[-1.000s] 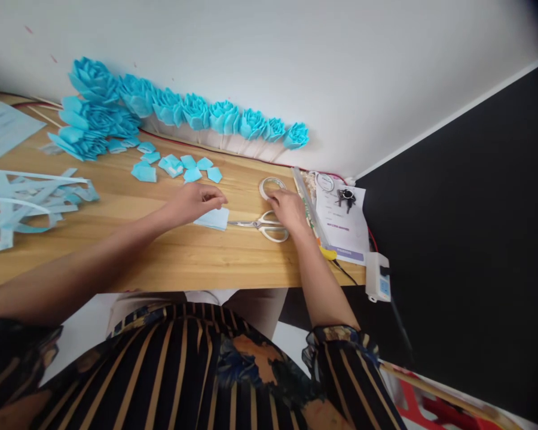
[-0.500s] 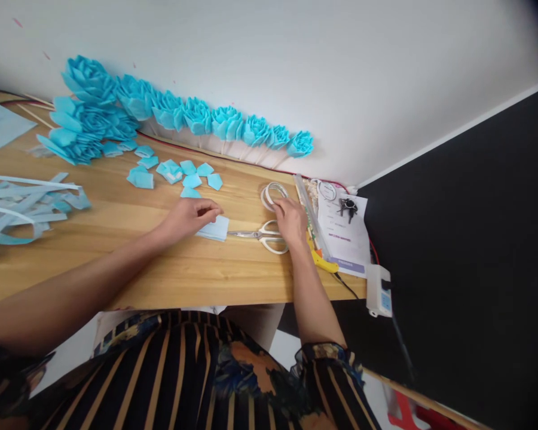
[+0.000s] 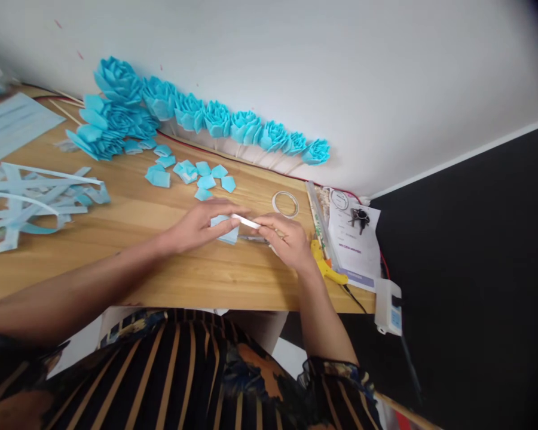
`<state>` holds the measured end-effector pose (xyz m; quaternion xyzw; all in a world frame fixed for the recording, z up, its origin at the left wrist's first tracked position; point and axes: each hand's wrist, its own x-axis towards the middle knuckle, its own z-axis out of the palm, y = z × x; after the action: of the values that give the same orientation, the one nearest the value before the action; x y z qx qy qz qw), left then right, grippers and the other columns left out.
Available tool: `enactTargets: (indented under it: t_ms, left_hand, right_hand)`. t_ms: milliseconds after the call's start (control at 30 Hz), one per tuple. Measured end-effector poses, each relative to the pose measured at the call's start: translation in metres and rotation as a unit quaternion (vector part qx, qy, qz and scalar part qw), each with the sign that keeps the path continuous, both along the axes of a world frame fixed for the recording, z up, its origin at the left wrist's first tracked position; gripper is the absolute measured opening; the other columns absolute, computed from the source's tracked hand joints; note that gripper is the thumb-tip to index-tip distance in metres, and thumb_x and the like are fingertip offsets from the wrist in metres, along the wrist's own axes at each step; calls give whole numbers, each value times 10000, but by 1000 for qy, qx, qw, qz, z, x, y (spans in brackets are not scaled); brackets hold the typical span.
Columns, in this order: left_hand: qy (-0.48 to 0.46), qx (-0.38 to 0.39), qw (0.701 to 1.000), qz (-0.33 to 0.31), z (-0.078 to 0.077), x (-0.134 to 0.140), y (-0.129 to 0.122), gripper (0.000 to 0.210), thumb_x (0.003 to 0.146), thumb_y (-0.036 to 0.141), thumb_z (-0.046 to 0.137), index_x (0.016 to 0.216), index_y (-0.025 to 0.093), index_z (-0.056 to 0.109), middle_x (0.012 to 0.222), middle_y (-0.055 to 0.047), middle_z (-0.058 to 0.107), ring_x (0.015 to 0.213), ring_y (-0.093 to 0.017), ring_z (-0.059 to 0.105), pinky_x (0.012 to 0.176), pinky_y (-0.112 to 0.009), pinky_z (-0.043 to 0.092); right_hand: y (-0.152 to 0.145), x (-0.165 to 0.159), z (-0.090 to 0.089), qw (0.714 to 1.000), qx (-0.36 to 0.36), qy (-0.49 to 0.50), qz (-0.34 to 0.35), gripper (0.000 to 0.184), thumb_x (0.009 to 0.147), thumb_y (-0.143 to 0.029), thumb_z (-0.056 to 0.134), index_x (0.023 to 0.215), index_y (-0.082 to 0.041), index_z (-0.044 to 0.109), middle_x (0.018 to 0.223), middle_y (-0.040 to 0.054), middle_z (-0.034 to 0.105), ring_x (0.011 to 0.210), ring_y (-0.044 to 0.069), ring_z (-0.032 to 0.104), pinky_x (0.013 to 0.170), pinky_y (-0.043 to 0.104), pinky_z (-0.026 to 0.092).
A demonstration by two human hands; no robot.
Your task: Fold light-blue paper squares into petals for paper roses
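Note:
Between my hands, above the table, is a thin white tape roll [image 3: 247, 222] seen edge-on. My right hand [image 3: 289, 239] grips its right end between thumb and fingers. At the left end, my left hand [image 3: 206, 224] pinches it, fingers reaching over the top. A light blue rectangular piece of cloth-like material [image 3: 228, 234] lies under the left fingertips. Scissors [image 3: 253, 239] lie beneath the right hand, mostly hidden. Another white ring-shaped roll [image 3: 275, 203] rests flat just beyond the right hand.
Small blue petal-shaped pieces [image 3: 205, 181] lie behind my left hand. Blue fabric flowers [image 3: 217, 119] line the wall. Cut light blue strips [image 3: 36, 206] are heaped at left. On the right are a yellow glue gun [image 3: 329, 272], a ruler, papers [image 3: 352, 245] and keys [image 3: 360, 220].
My right hand has lifted one white roll from the stacked pair and brought it left and nearer. My left hand has moved over to meet it. The view has shifted slightly left.

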<state>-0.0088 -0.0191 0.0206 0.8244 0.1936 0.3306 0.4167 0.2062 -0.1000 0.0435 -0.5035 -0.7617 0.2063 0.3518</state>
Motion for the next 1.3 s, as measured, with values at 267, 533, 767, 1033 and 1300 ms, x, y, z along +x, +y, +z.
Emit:
enactTargets:
  t_ms: [267, 533, 767, 1033, 1300]
  left_hand:
    - [-24, -281, 958, -51, -1, -3, 11, 265, 856, 412, 619, 823, 168, 715, 799, -31, 702, 704, -139, 574, 674, -251, 447]
    - [-149, -429, 886, -94, -10, 1, 10, 312, 857, 417, 641, 703, 148, 679, 706, -51, 663, 771, -175, 636, 794, -320, 489]
    - [-168, -404, 893, -108, -10, 2, 9, 546, 826, 578, 636, 476, 168, 546, 508, -21, 517, 690, -183, 613, 771, -329, 509]
    - [-201, -442, 865, -129, -8, 1, 9, 402, 859, 541, 624, 734, 159, 648, 522, 13, 528, 638, -162, 603, 815, -390, 538]
    - [-73, -394, 898, -184, -6, -2, 2, 311, 874, 456, 641, 882, 150, 697, 833, -58, 684, 810, -156, 625, 813, -293, 483]
  right_hand:
    - [-21, 26, -8, 981, -3, -16, -194, 269, 974, -346, 467, 1080, -258, 698, 1068, 50, 732, 1020, 208, 670, 913, 370, 507]
    - [-46, 56, -38, 954, -58, -268, -120, 338, 937, -214, 485, 1249, -229, 615, 1225, 97, 683, 1132, 285, 609, 974, 458, 475]
    - [-39, 51, -34, 957, -67, -266, -95, 435, 836, -82, 511, 1237, -225, 603, 1175, 96, 671, 1105, 270, 595, 970, 449, 477]
    - [-48, 50, -36, 947, -102, 155, -263, 411, 792, -312, 670, 1196, -272, 604, 1091, 65, 694, 985, 231, 668, 870, 426, 543]
    - [-30, 7, -21, 904, -102, 387, -153, 627, 887, -579, 542, 1440, -356, 346, 1317, 74, 641, 1180, 227, 634, 1058, 492, 466]
